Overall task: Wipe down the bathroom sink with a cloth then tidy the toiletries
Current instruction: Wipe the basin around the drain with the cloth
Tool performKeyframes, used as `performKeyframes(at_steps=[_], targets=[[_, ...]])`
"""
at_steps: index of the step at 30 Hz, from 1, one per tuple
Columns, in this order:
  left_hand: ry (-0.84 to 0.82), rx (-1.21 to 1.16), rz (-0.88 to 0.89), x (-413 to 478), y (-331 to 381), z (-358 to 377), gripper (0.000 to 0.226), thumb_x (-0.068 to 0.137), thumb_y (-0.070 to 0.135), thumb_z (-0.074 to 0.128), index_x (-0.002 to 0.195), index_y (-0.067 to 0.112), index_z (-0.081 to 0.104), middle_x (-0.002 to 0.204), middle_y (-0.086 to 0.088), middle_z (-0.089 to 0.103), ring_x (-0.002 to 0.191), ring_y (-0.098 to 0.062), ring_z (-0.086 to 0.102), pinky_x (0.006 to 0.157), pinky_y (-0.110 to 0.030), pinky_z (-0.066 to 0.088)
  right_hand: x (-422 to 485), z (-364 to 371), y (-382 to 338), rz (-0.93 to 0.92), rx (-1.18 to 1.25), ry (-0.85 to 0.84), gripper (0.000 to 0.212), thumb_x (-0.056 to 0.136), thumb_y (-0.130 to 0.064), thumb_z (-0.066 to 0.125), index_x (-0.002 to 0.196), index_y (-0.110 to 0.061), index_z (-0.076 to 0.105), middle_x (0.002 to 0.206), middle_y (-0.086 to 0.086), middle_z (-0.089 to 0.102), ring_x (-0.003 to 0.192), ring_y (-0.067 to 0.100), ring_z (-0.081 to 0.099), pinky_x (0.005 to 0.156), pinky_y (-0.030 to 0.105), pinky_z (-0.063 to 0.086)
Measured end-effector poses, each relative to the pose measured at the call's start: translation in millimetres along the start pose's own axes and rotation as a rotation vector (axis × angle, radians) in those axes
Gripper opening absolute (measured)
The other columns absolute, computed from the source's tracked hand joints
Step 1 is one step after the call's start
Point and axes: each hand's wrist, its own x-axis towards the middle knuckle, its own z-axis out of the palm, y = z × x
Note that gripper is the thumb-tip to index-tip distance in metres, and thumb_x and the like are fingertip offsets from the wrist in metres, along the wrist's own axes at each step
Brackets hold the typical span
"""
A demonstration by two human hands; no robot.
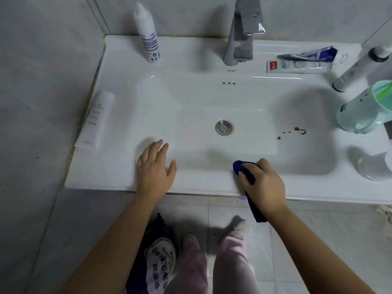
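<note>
A white rectangular sink [127,58] fills the view, with a metal drain [223,127] in its basin. Brown dirt spots [299,130] lie on the basin's right slope. My right hand [263,183] grips a dark blue cloth [239,165] and presses it on the sink's front rim; the cloth's tail hangs below the edge. My left hand [156,167] rests flat on the front rim to the left, fingers straight. Toiletries stand around: a white spray bottle [147,35] back left, a white tube [95,122] lying on the left ledge, and toothpaste tubes [301,62] back right.
A chrome faucet [241,32] rises at the back centre. On the right ledge are a green cup [364,107], an electric toothbrush [358,68] and a clear glass [371,166]. A purple detergent bag [154,253] sits on the tiled floor by my feet.
</note>
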Motion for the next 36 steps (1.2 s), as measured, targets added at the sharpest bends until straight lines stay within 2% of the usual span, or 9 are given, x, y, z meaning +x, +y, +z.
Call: performKeyframes(at_steps=[7,11,14,18,21,24,27,30,36], targets=[[-0.096,0.019,-0.014,1.4,6.4,3.5,0.05,0.08,0.029,0.039,0.111,-0.003,0.061,0.121,-0.02,0.059,0.11,-0.037,0.055,0.089,-0.048,0.045,75.0,49.9,-54.1,-0.334,0.044,-0.624,0.025,0.09,-0.035,0.051,0.105,-0.02,0.064,0.098,0.002,0.052,0.083,0.021,0.055,0.071,0.029,0.04],[-0.148,0.047,0.036,2.2,5.9,2.2,0.046,0.083,0.03,0.038,0.111,0.0,0.06,0.116,-0.018,0.061,0.108,-0.034,0.056,0.088,-0.046,0.046,108.0,30.6,34.7,-0.199,-0.032,-0.814,0.022,0.087,-0.037,0.055,0.103,-0.024,0.064,0.096,-0.004,0.057,0.085,0.014,0.051,0.075,0.025,0.035],[-0.156,0.076,0.024,3.0,5.7,3.7,0.046,0.084,0.031,0.038,0.112,0.002,0.06,0.116,-0.015,0.061,0.108,-0.032,0.056,0.087,-0.044,0.045,127.2,33.3,77.2,-0.151,-0.08,-0.802,0.023,0.087,-0.031,0.057,0.108,-0.022,0.059,0.109,0.003,0.058,0.093,0.018,0.054,0.08,0.026,0.037],[-0.153,0.097,0.003,2.8,3.0,7.7,0.043,0.084,0.033,0.04,0.108,0.004,0.062,0.111,-0.014,0.063,0.103,-0.031,0.058,0.084,-0.042,0.046,137.7,96.1,3.4,-0.329,0.061,-0.845,0.029,0.091,-0.031,0.052,0.118,-0.021,0.054,0.114,0.005,0.05,0.101,0.025,0.053,0.087,0.028,0.037],[-0.152,0.11,-0.012,1.9,1.3,8.6,0.041,0.084,0.035,0.041,0.103,0.005,0.062,0.105,-0.011,0.062,0.096,-0.029,0.058,0.08,-0.039,0.046,125.9,113.5,-56.5,-0.462,0.233,-0.964,0.029,0.09,-0.033,0.053,0.117,-0.023,0.057,0.105,0.0,0.051,0.096,0.02,0.053,0.081,0.025,0.036],[-0.148,0.109,-0.018,2.2,2.7,7.8,0.038,0.083,0.035,0.042,0.098,0.006,0.062,0.098,-0.01,0.061,0.088,-0.028,0.058,0.075,-0.038,0.046,124.1,87.2,-18.7,-0.458,0.332,-1.025,0.022,0.088,-0.03,0.058,0.11,-0.031,0.061,0.092,-0.012,0.049,0.088,0.01,0.052,0.079,0.02,0.035],[-0.148,0.116,-0.019,3.6,3.4,7.1,0.036,0.083,0.033,0.042,0.091,0.005,0.063,0.092,-0.01,0.062,0.081,-0.029,0.058,0.071,-0.039,0.046,131.3,54.2,53.2,-0.307,0.228,-0.902,0.023,0.086,-0.023,0.061,0.1,-0.041,0.058,0.091,-0.013,0.05,0.088,0.011,0.055,0.081,0.026,0.039],[-0.129,0.107,-0.023,3.1,3.5,7.8,0.033,0.082,0.032,0.041,0.083,0.005,0.061,0.086,-0.009,0.061,0.075,-0.028,0.057,0.068,-0.039,0.046,139.5,68.6,48.3,-0.244,0.113,-0.78,0.024,0.087,-0.024,0.058,0.11,-0.028,0.061,0.099,-0.002,0.051,0.098,0.022,0.056,0.085,0.031,0.04],[-0.107,0.094,-0.019,2.8,2.9,8.4,0.032,0.083,0.032,0.04,0.076,0.006,0.058,0.079,-0.008,0.058,0.068,-0.026,0.053,0.065,-0.037,0.042,118.7,84.7,-38.6,-0.441,0.341,-1.019,0.027,0.09,-0.028,0.056,0.116,-0.023,0.061,0.099,0.0,0.051,0.095,0.017,0.052,0.088,0.025,0.037]])
